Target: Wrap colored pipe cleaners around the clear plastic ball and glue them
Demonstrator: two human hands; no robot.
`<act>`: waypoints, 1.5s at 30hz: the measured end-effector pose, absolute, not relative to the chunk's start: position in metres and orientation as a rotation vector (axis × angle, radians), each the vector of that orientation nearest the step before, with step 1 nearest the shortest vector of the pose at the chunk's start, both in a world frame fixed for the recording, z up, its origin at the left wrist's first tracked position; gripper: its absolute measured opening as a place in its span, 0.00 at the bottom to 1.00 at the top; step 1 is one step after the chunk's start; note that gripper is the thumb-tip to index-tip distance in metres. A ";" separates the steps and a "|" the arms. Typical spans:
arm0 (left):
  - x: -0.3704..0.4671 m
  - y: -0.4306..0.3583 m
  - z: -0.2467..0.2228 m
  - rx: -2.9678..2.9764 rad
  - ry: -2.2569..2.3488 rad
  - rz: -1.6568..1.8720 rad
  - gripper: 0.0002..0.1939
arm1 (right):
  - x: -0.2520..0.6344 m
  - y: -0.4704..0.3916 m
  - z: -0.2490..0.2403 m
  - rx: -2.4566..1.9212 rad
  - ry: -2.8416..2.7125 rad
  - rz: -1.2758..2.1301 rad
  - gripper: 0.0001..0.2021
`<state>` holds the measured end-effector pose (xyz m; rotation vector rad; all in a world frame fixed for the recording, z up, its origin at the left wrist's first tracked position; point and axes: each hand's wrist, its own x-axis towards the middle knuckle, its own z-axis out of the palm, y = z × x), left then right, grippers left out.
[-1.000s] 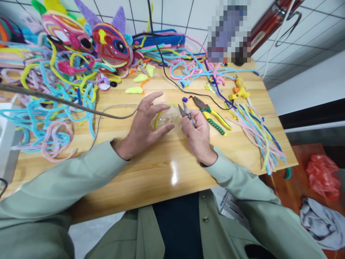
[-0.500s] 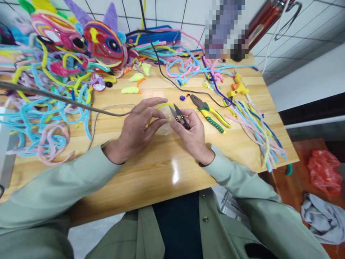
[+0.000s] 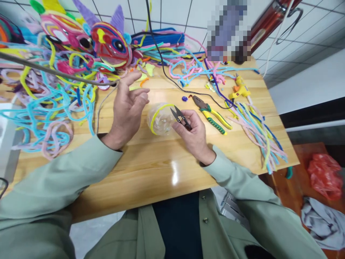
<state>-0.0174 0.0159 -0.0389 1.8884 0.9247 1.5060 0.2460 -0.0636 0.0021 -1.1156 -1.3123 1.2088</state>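
Note:
A clear, rounded plastic piece [image 3: 163, 120] with a yellow pipe cleaner [image 3: 155, 116] running across it is above the middle of the table. My right hand [image 3: 190, 133] grips small black thread snips [image 3: 181, 118], blades pointing up and left, and its fingertips are at the clear piece's right edge. Whether those fingers also hold the piece, I cannot tell. My left hand [image 3: 129, 109] is raised to the left of the piece, apart from it, fingers spread with nothing visible in them.
Green-and-yellow pliers [image 3: 211, 115] lie right of my right hand, with a yellow glue gun [image 3: 239, 88] behind. Colourful pipe cleaners [image 3: 54, 104] heap at the left, near two decorated masks [image 3: 109, 45]. A bundle of pipe cleaners [image 3: 258, 133] lies at the right edge. A dark cable [image 3: 161, 59] crosses the back.
My left hand has let go of the clear piece and moved left and up, its fingers opening. My right hand stays nearly in place with the snips. The view has shifted slightly.

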 end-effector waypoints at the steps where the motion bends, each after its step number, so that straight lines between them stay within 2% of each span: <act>1: -0.014 0.011 -0.035 1.870 0.942 1.484 0.36 | 0.246 -0.063 0.002 -1.119 -1.310 1.209 0.24; 3: -0.005 -0.003 -0.024 1.914 1.001 1.322 0.29 | 0.247 -0.063 0.003 -1.127 -1.305 1.210 0.25; 6: 0.006 -0.026 -0.008 2.066 1.039 1.184 0.45 | 0.249 -0.062 0.007 -1.131 -1.297 1.206 0.27; 8: 0.010 -0.034 -0.002 2.117 1.046 1.142 0.48 | 0.253 -0.062 0.011 -1.123 -1.292 1.212 0.28; 13: 0.012 -0.037 -0.002 2.151 1.018 1.141 0.41 | 0.263 -0.062 0.029 -1.088 -1.315 1.357 0.25; 19: 0.010 -0.033 -0.008 2.249 1.028 1.180 0.39 | 0.268 -0.061 0.040 -1.077 -1.337 1.576 0.20; 25: 0.014 -0.030 -0.017 2.197 0.992 1.238 0.44 | 0.266 -0.059 0.033 -1.064 -1.260 1.687 0.20; 36: 0.016 -0.027 -0.020 2.222 0.899 1.301 0.42 | 0.264 -0.063 0.037 -1.001 -1.252 1.721 0.15; 45: 0.018 -0.035 -0.016 2.196 0.912 1.310 0.35 | 0.258 -0.070 0.033 -1.021 -1.224 1.681 0.20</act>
